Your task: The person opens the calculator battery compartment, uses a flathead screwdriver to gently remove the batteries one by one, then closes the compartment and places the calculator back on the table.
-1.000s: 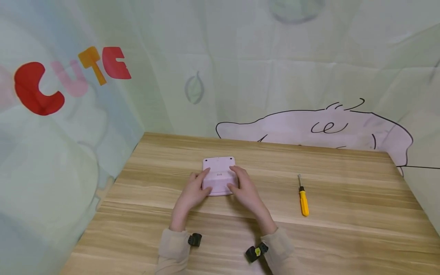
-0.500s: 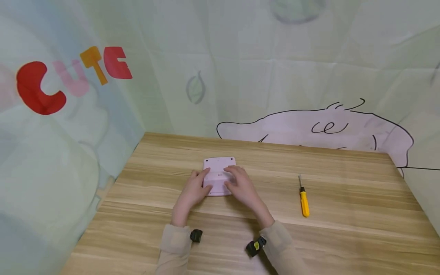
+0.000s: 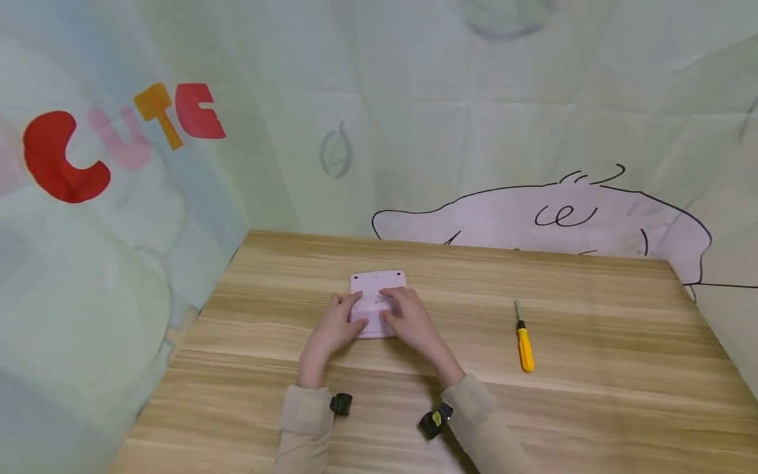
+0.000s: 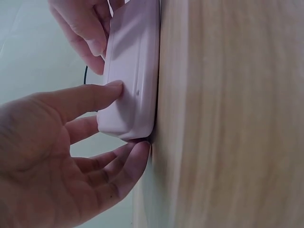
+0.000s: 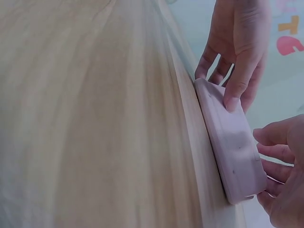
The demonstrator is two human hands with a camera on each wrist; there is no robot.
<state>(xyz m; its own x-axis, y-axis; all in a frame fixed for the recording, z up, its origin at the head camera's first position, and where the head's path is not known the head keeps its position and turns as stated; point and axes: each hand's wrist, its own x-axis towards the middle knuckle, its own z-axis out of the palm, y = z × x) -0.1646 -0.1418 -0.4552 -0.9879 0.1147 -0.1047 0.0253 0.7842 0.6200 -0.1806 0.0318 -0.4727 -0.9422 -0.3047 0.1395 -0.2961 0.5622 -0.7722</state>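
A pale pink, calculator-shaped plastic device (image 3: pixel 374 283) lies on the table with its back up, two dark spots at its far corners. My left hand (image 3: pixel 333 328) holds its left side; in the left wrist view the thumb presses the near part and the fingers curl round the edge. My right hand (image 3: pixel 414 322) reaches over the right half, index finger and thumb spread close above or on the back near a small central mark. In the right wrist view, its other fingers are by the device's edge (image 5: pixel 259 187). The underside is hidden.
A screwdriver (image 3: pixel 524 345) with a yellow handle lies to the right, its tip pointing away. The wooden table (image 3: pixel 616 368) ends at a printed curtain (image 3: pixel 414 151) behind and on the left.
My right hand has slid left from the device's right edge farther over its back. The left hand keeps its hold, and the device stays in place.
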